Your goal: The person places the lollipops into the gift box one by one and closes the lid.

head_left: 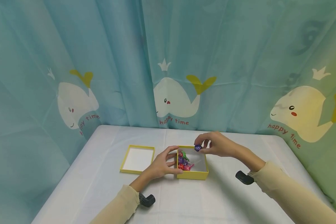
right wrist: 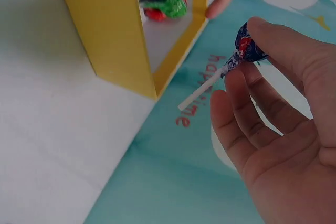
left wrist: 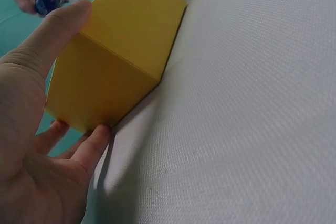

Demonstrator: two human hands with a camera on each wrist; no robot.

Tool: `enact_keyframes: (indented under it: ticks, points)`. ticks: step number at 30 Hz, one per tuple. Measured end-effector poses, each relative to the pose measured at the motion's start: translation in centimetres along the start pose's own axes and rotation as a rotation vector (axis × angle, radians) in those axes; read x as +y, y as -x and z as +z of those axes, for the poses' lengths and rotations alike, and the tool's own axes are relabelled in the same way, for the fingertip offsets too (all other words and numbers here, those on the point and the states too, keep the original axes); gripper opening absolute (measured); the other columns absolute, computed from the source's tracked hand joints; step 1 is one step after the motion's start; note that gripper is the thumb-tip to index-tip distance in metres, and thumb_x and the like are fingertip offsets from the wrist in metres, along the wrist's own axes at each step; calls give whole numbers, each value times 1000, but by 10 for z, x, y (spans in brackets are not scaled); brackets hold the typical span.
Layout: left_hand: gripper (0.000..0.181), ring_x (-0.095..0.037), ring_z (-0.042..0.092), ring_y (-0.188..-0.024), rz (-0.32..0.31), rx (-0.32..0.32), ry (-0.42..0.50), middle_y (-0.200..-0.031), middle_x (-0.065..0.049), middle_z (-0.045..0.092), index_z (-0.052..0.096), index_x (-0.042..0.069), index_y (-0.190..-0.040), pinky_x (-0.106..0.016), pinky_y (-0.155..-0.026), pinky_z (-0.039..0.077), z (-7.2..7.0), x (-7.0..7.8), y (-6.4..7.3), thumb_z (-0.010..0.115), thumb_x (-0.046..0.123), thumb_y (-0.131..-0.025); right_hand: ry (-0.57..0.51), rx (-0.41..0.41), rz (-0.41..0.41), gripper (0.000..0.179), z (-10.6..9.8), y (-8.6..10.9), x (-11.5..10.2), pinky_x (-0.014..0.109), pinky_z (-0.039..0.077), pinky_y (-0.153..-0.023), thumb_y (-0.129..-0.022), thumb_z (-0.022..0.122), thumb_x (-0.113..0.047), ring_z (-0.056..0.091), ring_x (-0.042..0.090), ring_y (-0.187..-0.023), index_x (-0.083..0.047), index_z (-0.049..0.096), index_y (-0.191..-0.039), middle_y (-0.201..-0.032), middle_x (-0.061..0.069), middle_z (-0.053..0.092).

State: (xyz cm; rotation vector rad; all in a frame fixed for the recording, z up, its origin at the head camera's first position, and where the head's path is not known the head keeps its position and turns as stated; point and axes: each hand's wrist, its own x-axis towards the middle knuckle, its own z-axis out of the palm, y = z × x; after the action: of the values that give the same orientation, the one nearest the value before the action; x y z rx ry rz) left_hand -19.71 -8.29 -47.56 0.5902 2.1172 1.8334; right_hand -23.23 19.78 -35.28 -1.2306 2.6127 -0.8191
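My right hand (head_left: 219,144) pinches a dark blue wrapped lollipop (right wrist: 245,43) by its head between thumb and fingers, above the back right corner of a yellow box (head_left: 192,175). The lollipop's white stick (right wrist: 199,92) points down toward the box in the right wrist view. My left hand (head_left: 161,164) holds the left end of the box, its thumb at the front corner and its fingers spread along to the back. Inside, wrapped lollipops (head_left: 184,161) in green, purple, red and pink lie together along the left side.
A shallow yellow-edged lid (head_left: 137,158) with a white inside lies left of the box, partly behind the left hand. Both stand on a white-covered table (head_left: 106,152). A blue-green curtain (head_left: 123,62) with white whales hangs behind and around the table.
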Motion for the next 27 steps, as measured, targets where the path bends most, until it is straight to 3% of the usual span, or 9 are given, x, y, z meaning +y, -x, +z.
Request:
enact_keyframes:
  ticks: [9, 17, 27]
  points:
    - [91, -34, 39, -147, 5, -9, -2, -164, -11, 32, 39, 19, -156, -38, -110, 49, 0, 0, 0, 90, 11, -80, -66, -53, 9, 23, 24, -15, -4, 25, 61, -70, -89, 80, -6, 65, 11, -83, -10, 75, -111, -106, -2, 73]
    - [92, -36, 39, -147, 13, -7, -11, -162, -15, 34, 38, 17, -156, -38, -109, 50, -1, 0, 0, 90, 13, -80, -74, -95, 9, 24, 43, -20, 3, 23, 60, -72, -88, 82, -6, 65, 8, -82, -9, 74, -110, -104, -3, 72]
    - [93, -33, 39, -147, 6, -11, 0, -162, -12, 34, 38, 18, -156, -37, -109, 50, -1, -1, -1, 91, 13, -79, -49, -135, 13, 23, 57, -24, 8, 21, 59, -71, -86, 83, -8, 65, 7, -81, -8, 74, -108, -101, -2, 73]
